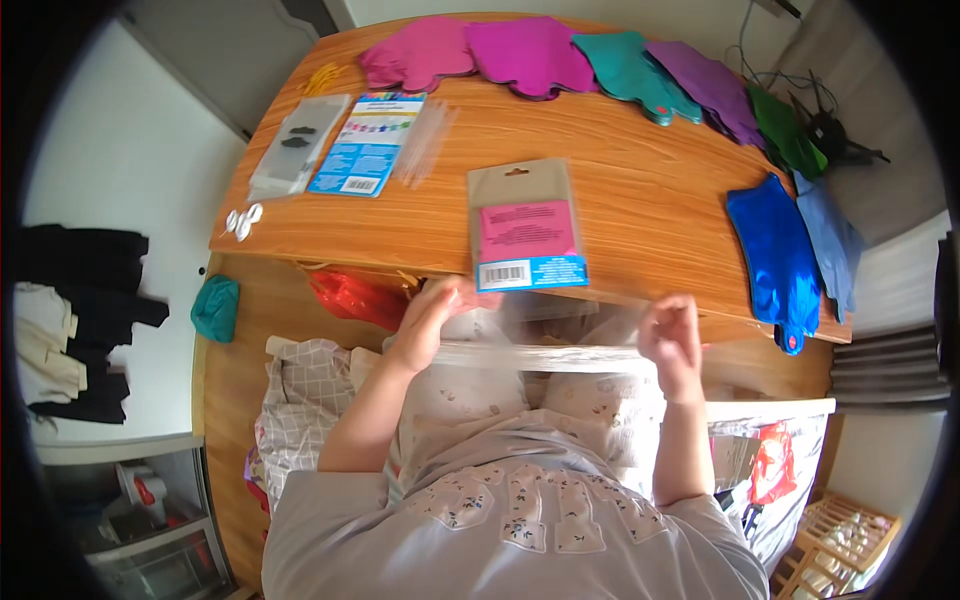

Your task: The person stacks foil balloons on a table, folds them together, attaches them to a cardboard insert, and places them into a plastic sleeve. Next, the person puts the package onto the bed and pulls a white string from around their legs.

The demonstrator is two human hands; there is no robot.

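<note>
My left hand point(428, 320) and my right hand point(672, 338) each pinch one end of a clear plastic bag point(545, 340), stretched flat between them just below the near edge of the wooden table point(640, 200). Right above my hands, at the table's near edge, lies a flat packet point(525, 228) with a pink card and a blue strip at its bottom.
Foil balloons lie along the table's far and right edges: pink point(420, 52), magenta point(530, 55), teal point(630, 70), purple point(705, 88), green point(788, 132), blue point(775, 255). Packets point(368, 145) and clear bags point(298, 148) sit at the left. A red bag point(355, 298) lies under the table edge.
</note>
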